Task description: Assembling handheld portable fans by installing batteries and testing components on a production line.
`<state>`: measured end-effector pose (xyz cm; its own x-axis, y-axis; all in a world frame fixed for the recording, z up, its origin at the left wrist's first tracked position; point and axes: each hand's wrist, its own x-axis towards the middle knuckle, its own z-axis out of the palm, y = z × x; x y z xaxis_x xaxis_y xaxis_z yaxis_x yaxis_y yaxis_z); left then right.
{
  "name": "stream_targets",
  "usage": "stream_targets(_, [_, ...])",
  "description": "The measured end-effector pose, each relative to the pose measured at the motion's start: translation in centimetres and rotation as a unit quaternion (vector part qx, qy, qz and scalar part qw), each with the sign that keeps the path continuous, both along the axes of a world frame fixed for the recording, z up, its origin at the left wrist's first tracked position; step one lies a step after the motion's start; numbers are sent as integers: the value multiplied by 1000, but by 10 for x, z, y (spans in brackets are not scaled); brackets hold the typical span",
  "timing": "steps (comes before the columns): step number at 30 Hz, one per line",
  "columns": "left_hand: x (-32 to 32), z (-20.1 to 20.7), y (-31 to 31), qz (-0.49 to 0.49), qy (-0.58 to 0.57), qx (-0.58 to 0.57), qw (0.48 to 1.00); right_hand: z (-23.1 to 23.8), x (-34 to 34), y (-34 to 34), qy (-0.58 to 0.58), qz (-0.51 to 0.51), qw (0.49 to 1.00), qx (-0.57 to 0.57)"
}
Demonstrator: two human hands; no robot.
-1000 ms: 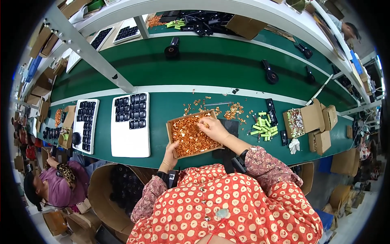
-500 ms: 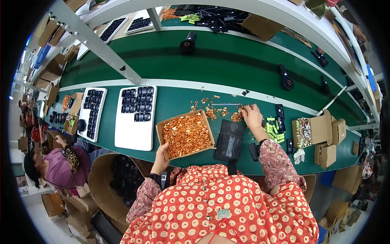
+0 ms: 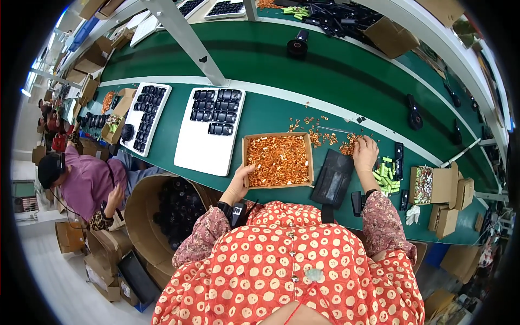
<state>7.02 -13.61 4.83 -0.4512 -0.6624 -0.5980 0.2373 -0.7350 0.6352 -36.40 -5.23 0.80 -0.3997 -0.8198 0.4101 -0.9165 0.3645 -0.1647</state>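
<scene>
A shallow cardboard box (image 3: 311,162) filled with small copper-coloured metal parts (image 3: 279,158) rests at the near edge of the green bench. My left hand (image 3: 237,184) grips its left wall, thumb over the rim. Right of the box, my right hand (image 3: 366,154) reaches down to a small loose pile of the same parts (image 3: 348,146). Its fingers are bent together at the pile, and the tips are partly hidden. Between the box and my right hand lies a flat black plastic case (image 3: 332,179). More copper pieces are scattered just beyond it, beside a thin rod (image 3: 335,130).
White trays with black parts (image 3: 201,157) (image 3: 129,145) stand left. Light-green cylindrical cells (image 3: 385,176), black housings (image 3: 399,157) and open cartons (image 3: 444,187) lie right. A belt carrying black devices (image 3: 297,46) runs beyond. A co-worker (image 3: 89,184) sits left, near a large carton (image 3: 138,216).
The whole view has shifted and turned, so the bench sits higher and farther right in the picture. My hands keep their places at box and pile. The co-worker's raised hand has moved.
</scene>
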Motion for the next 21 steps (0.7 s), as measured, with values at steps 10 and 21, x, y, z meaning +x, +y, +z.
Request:
stream_targets(10, [-13,-1,-8,-45,15,-13,999,70,163,-29,-241,292,925,24])
stream_targets(21, [-23,-3,6,18,47,14,999,74,218,-48,-196,172,920,292])
